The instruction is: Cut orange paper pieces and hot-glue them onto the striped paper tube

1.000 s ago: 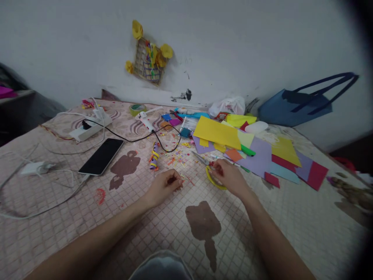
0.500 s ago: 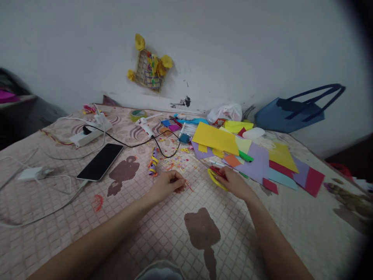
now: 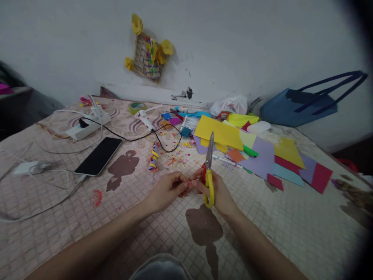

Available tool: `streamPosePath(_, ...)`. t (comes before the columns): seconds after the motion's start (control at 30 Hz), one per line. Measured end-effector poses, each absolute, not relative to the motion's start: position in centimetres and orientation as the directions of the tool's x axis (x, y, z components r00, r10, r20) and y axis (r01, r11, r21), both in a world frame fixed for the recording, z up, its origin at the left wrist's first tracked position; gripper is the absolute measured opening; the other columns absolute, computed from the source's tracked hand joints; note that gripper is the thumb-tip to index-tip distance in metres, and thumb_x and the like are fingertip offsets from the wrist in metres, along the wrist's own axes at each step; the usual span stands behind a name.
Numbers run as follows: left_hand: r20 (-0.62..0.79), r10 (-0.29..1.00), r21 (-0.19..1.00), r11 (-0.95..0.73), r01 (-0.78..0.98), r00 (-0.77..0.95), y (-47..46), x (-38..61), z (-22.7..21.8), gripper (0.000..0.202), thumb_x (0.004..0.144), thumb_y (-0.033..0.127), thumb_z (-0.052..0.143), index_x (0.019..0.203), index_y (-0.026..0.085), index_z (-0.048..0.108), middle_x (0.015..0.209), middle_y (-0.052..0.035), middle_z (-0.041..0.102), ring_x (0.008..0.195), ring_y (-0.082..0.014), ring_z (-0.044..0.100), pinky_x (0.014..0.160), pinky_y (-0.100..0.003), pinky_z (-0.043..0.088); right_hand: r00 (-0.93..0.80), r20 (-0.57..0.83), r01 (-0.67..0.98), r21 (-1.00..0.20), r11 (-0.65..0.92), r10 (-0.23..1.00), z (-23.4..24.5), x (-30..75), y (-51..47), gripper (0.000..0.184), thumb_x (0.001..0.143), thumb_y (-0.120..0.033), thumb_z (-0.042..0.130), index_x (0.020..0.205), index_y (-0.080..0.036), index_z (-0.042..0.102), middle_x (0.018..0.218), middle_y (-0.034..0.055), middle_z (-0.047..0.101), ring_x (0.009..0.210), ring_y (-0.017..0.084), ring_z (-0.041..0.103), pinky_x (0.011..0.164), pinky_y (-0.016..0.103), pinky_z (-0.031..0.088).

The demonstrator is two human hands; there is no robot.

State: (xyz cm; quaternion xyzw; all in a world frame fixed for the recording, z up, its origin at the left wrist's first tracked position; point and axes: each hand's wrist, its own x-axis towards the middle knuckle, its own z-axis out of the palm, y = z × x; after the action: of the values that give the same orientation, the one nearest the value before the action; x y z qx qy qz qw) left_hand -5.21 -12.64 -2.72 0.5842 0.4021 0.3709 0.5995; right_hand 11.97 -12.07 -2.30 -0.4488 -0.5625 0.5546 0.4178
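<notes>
My right hand (image 3: 217,190) grips a pair of scissors (image 3: 208,171) with yellow and red handles, their closed blades pointing up and away from me. My left hand (image 3: 169,188) is pinched on a tiny pinkish scrap that I cannot make out well, its fingertips meeting those of the right hand. Both hands hover just above the quilted pink cloth (image 3: 145,229). Small coloured paper snippets (image 3: 177,155) lie scattered just beyond them, next to a rolled paper piece with yellow bands (image 3: 153,155).
Coloured paper sheets (image 3: 256,151) spread at the right. A phone (image 3: 99,156), power strip (image 3: 87,126), glue gun (image 3: 145,120) with black cord, and tape roll (image 3: 137,107) lie at the left and back. A blue bag (image 3: 303,105) leans on the wall.
My right hand lifted the scissors off the cloth and brought them left to meet my left hand, blades now upright. The left hand rose slightly with its pinch.
</notes>
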Motion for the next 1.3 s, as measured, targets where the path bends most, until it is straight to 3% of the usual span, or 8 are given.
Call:
streamPosePath(0.27,-0.052,0.923,0.994,0.013,0.105,0.382,-12.9,-5.0,-2.9,0.017,0.081,0.031,0.055,0.076,0.015,0.053,0.065,-0.0013,0.058,0.057,-0.0105,0.053,0.055,-0.023,0.043,-0.214,-0.020,0.048,-0.999,-0.010,0.977,-3.1,12.0,-12.0,0.034,0.064,-0.034,0.075,0.087,-0.020,0.056,0.077,0.0007,0.061,0.069,0.016,0.058,0.064,0.029,0.047)
streamPosePath(0.53,-0.087,0.945,0.993,0.109,-0.052,0.315,-13.2,-4.5,-2.6,0.023,0.076,0.036,0.062,0.075,0.014,0.057,0.062,-0.0005,0.059,0.054,-0.0099,0.054,0.054,-0.023,0.046,-0.220,-0.054,-0.045,-0.997,-0.066,0.974,-2.7,11.5,-12.5,0.035,0.068,-0.037,0.072,0.089,-0.021,0.050,0.073,-0.0010,0.059,0.064,0.016,0.059,0.066,0.033,0.050)
streamPosePath(0.73,-0.064,0.957,0.984,0.108,-0.140,0.282,-12.3,-5.4,-2.1,0.024,0.075,0.036,0.064,0.074,0.014,0.055,0.068,-0.0020,0.062,0.059,-0.0102,0.057,0.057,-0.023,0.047,-0.205,-0.041,0.100,-0.995,-0.021,0.978,-2.2,11.9,-12.6,0.032,0.076,-0.046,0.061,0.093,-0.021,0.048,0.071,-0.0034,0.047,0.055,0.011,0.046,0.049,0.023,0.040)
streamPosePath(0.87,-0.082,0.978,0.957,0.131,-0.260,0.191,-11.6,-6.4,-1.4,0.021,0.076,0.033,0.065,0.077,0.014,0.055,0.074,-0.0029,0.065,0.064,-0.0106,0.060,0.062,-0.023,0.048,-0.320,0.036,0.326,-0.934,0.146,0.947,-1.4,12.4,-13.1,0.027,0.081,-0.041,0.055,0.097,-0.022,0.045,0.079,-0.0013,0.048,0.065,0.013,0.046,0.059,0.025,0.043)
streamPosePath(0.97,-0.071,0.993,0.939,0.099,-0.329,0.095,-11.5,-6.6,-0.6,0.018,0.078,0.030,0.063,0.079,0.014,0.055,0.081,-0.0040,0.067,0.072,-0.0123,0.063,0.069,-0.025,0.049,-0.393,0.013,0.458,-0.864,0.207,0.920,-0.7,12.4,-13.8,0.021,0.084,-0.039,0.049,0.096,-0.021,0.045,0.076,-0.0004,0.050,0.064,0.014,0.046,0.059,0.027,0.042)
streamPosePath(1.3,0.017,0.998,0.909,-0.043,-0.415,-0.067,-12.0,-6.1,0.5,0.012,0.078,0.026,0.063,0.079,0.016,0.058,0.085,-0.0022,0.066,0.083,-0.0149,0.063,0.074,-0.027,0.051,-0.459,-0.036,0.486,-0.847,0.216,0.888,-0.9,11.3,-14.9,0.022,0.086,-0.041,0.043,0.083,-0.020,0.050,0.068,-0.0007,0.056,0.057,0.014,0.049,0.053,0.024,0.038)
